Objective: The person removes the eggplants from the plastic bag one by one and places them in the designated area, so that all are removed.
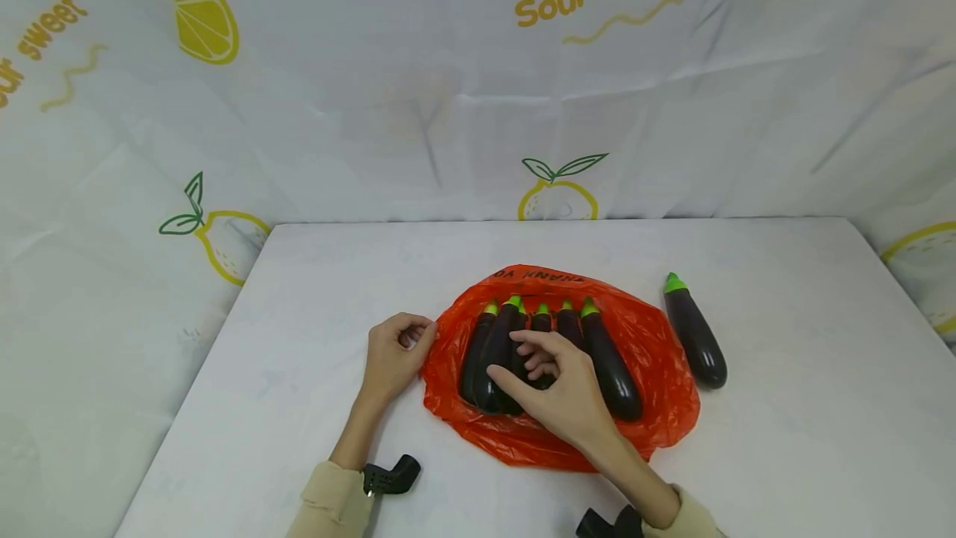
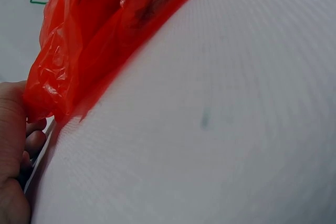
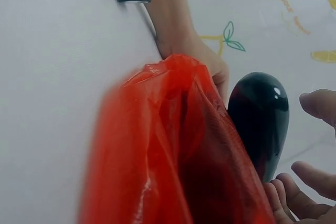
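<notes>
A red plastic bag (image 1: 668,405) lies spread on the table with its mouth open upward. Several dark eggplants (image 1: 614,372) with green stem ends rest side by side in it. My left hand (image 1: 394,355) pinches the bag's left edge between thumb and fingers, as the left wrist view also shows. Over the eggplants hovers my right hand (image 1: 566,388), thumb and fingers apart and holding nothing. In the right wrist view the rounded end of one eggplant (image 3: 257,119) stands close to those fingertips.
One more eggplant (image 1: 696,335) lies outside the bag, just to its right. The white table (image 1: 246,405) ends at the back against a hanging white cloth (image 1: 358,106) printed with lemons. Black straps with wrist cameras (image 1: 392,476) sit on both forearms.
</notes>
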`<state>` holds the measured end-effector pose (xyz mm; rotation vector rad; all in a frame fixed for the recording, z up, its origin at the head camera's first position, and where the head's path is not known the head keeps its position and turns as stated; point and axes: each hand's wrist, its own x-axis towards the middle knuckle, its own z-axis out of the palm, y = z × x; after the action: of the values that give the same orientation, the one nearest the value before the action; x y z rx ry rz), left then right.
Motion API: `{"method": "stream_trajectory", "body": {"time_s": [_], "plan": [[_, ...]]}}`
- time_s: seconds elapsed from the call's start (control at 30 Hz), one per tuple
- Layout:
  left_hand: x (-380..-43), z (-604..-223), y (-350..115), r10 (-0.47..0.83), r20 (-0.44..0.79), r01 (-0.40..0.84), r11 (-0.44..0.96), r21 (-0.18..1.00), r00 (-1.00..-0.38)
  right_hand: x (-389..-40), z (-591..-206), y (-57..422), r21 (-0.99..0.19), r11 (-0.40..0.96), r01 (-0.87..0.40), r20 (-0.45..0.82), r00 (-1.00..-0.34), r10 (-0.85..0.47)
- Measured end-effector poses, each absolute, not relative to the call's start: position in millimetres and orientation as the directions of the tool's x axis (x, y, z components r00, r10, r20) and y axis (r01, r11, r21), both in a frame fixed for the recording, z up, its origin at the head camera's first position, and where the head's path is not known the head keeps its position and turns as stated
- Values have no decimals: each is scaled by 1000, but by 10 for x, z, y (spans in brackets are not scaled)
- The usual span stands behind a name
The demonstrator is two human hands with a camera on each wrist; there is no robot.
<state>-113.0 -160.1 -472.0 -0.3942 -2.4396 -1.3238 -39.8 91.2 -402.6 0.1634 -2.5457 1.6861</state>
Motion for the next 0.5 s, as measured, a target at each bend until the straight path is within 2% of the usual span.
{"method": "stream_trajectory", "body": {"time_s": [0.23,0.5], "plan": [[-1128,-4720,-1603,73,414,386,536,751,-907,-432,-4049,837,-866,485,-120,118,-992,-35],[-1136,-4727,-1608,80,414,390,531,753,-907,-432,-4039,812,-867,483,-121,97,-992,-74]]}}
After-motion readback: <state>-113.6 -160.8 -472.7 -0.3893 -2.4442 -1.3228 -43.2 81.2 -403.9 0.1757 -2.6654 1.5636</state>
